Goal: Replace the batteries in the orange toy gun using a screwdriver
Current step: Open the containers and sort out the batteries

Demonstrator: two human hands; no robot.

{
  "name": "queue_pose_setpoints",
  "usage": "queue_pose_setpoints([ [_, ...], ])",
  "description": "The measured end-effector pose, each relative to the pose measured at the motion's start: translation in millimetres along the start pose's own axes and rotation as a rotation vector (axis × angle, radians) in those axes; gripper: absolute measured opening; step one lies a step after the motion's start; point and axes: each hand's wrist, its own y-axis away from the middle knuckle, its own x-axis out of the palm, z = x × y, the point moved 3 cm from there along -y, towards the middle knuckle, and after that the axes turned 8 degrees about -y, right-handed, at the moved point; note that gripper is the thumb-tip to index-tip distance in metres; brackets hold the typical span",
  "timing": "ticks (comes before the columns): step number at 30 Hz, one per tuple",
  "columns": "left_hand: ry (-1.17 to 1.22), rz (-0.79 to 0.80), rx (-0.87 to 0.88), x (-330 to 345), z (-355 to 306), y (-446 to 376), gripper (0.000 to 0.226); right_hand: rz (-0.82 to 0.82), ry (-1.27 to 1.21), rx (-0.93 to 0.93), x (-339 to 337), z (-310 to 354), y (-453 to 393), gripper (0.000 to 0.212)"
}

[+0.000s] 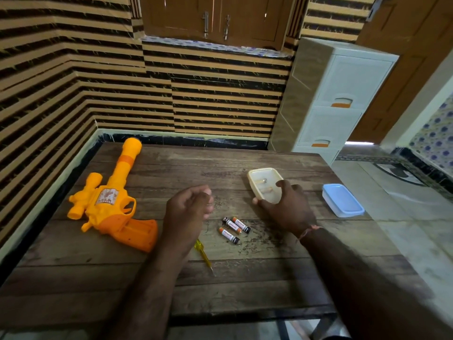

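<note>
The left hand [188, 204] hides the screwdriver's [203, 256] handle end, fingers curled, holding nothing visible. The right hand [284, 204] grips a cream container [263, 182]. Left of centre, the orange toy gun [112, 200] lies flat, barrel toward the upper frame.

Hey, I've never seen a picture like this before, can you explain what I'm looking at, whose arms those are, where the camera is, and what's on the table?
This is one picture from a wide-angle camera worn on a person's head, looking forward and down, so the two arms reaching in from the bottom are that person's own. There is no robot here.

On the wooden table lies an orange toy gun at the left. Near the middle are three small batteries lying loose, and a yellow-handled screwdriver close to the left forearm.

The right hand holds a cream-coloured tray by its near edge; a couple of small pieces lie in it, too blurred to name. A pale blue lid or box sits further right.

The left hand hovers with fingers curled; whether it pinches anything is unclear.
</note>
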Motion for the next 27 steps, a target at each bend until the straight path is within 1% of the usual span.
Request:
queue_pose_setpoints([
  [2,0.002,-0.007,-0.001,-2,0,-1,0.011,0.011,-0.057,-0.015,-9,-4,-2,0.082],
  [3,0.002,-0.011,-0.002,-3,0,-1,0.012,-0.025,-0.088,-0.018,-18,-11,-5,0.074],
  [4,0.004,-0.016,0.000,-3,-1,-2,0.012,-0.096,-0.071,-0.012,-31,-19,-7,0.067],
  [6,0.007,-0.021,0.002,-4,-1,-3,0.012,-0.269,0.124,0.053,-60,-46,-14,0.060],
  [7,0.007,-0.022,0.003,-5,-1,-3,0.012,-0.310,0.242,0.116,-72,-60,-17,0.062],
  [8,0.004,-0.022,0.005,-5,-1,-3,0.012,-0.293,0.315,0.200,-82,-78,-20,0.068],
  [9,0.001,-0.022,0.008,-4,-2,-3,0.011,-0.239,0.325,0.281,-88,-93,-23,0.076],
  [10,-0.001,-0.023,0.011,-4,-2,-4,0.011,-0.161,0.272,0.344,-91,-106,-26,0.083],
  [12,-0.009,-0.023,0.013,-3,-3,-3,0.010,-0.031,0.108,0.376,-88,-125,-29,0.087],
  [13,-0.013,-0.021,0.015,-3,-3,-3,0.010,-0.020,0.060,0.362,-87,-128,-27,0.086],
  [14,-0.018,-0.018,0.017,-2,-3,-2,0.010,-0.046,0.044,0.345,-86,-127,-25,0.084],
  [16,-0.031,-0.012,0.022,-1,-3,-1,0.010,-0.166,0.012,0.296,-87,-109,-16,0.081],
  [18,-0.034,-0.010,0.022,-1,-3,-1,0.009,-0.326,-0.080,0.166,-87,-72,0,0.073],
  [19,-0.032,-0.009,0.019,0,-3,-1,0.009,-0.382,-0.166,0.060,-85,-46,13,0.070],
  [20,-0.028,-0.004,0.016,1,-4,0,0.009,-0.383,-0.278,-0.043,-79,-19,29,0.068],
  [21,-0.016,0.006,0.005,3,-4,1,0.012,-0.318,-0.413,-0.125,-67,8,47,0.067],
  [22,0.027,0.027,-0.026,7,-3,3,0.018,-0.205,-0.540,-0.171,-53,33,66,0.066],
  [23,0.123,0.059,-0.082,11,-2,5,0.027,-0.088,-0.641,-0.202,-35,54,84,0.064],
  [24,0.259,0.097,-0.158,15,-1,8,0.037,-0.019,-0.701,-0.243,-17,69,98,0.061],
  [26,0.486,0.134,-0.323,20,0,15,0.054,0.001,-0.711,-0.320,12,85,115,0.057],
  [27,0.535,0.125,-0.376,18,2,16,0.059,0.002,-0.690,-0.335,24,89,118,0.060],
])
